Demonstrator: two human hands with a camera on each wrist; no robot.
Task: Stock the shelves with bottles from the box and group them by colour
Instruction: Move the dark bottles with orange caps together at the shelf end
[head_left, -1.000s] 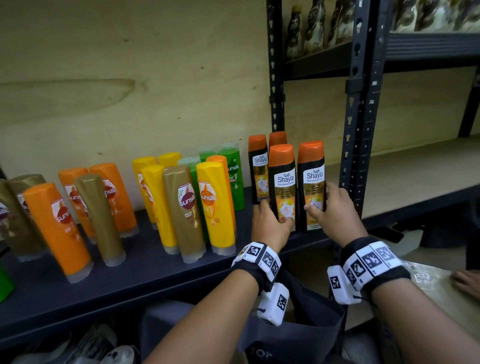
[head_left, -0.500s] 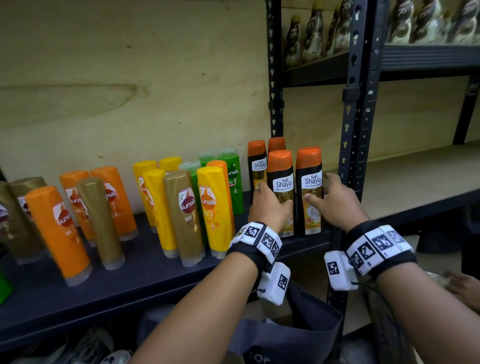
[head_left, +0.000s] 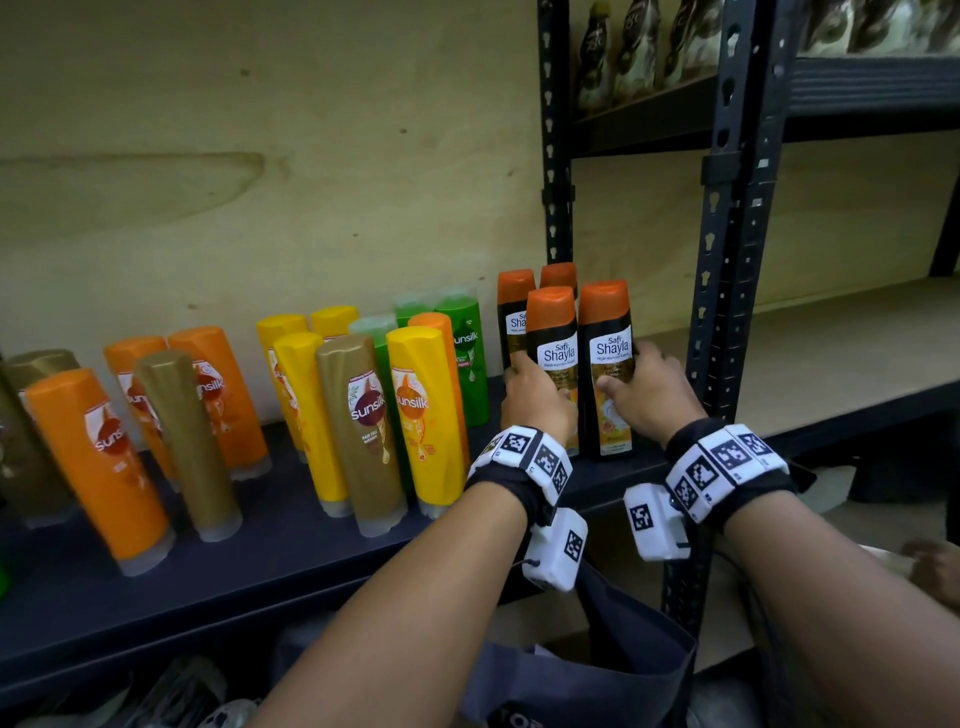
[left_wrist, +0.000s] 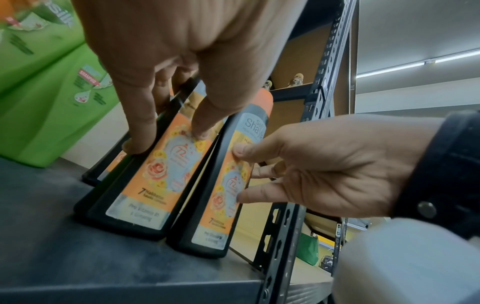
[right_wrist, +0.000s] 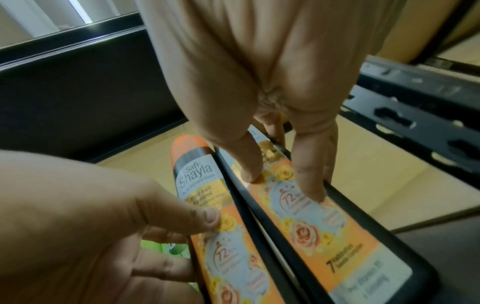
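Observation:
Two black Shayla bottles with orange caps stand side by side at the right end of the dark shelf (head_left: 260, 561). My left hand (head_left: 537, 400) grips the left bottle (head_left: 553, 332), thumb on its front label, fingers round its left edge. My right hand (head_left: 644, 395) grips the right bottle (head_left: 608, 338) the same way from its right side. In the left wrist view the left hand (left_wrist: 168, 139) holds its bottle (left_wrist: 145, 189), whose base sits on the shelf. In the right wrist view the right hand (right_wrist: 280, 183) holds its bottle (right_wrist: 337, 246). Two more Shayla bottles (head_left: 517, 301) stand behind.
Green (head_left: 467, 353), yellow (head_left: 426, 415), gold (head_left: 363, 431) and orange (head_left: 98, 457) Sunsilk bottles fill the shelf to the left. A black upright post (head_left: 722, 291) stands just right of my right hand. A dark bag (head_left: 582, 675) hangs open below. Another person's hand (head_left: 935, 566) shows at the right edge.
Both hands have carried the two front Shayla bottles down and further back onto the shelf, close in front of the two behind. The Sunsilk bottles have not moved.

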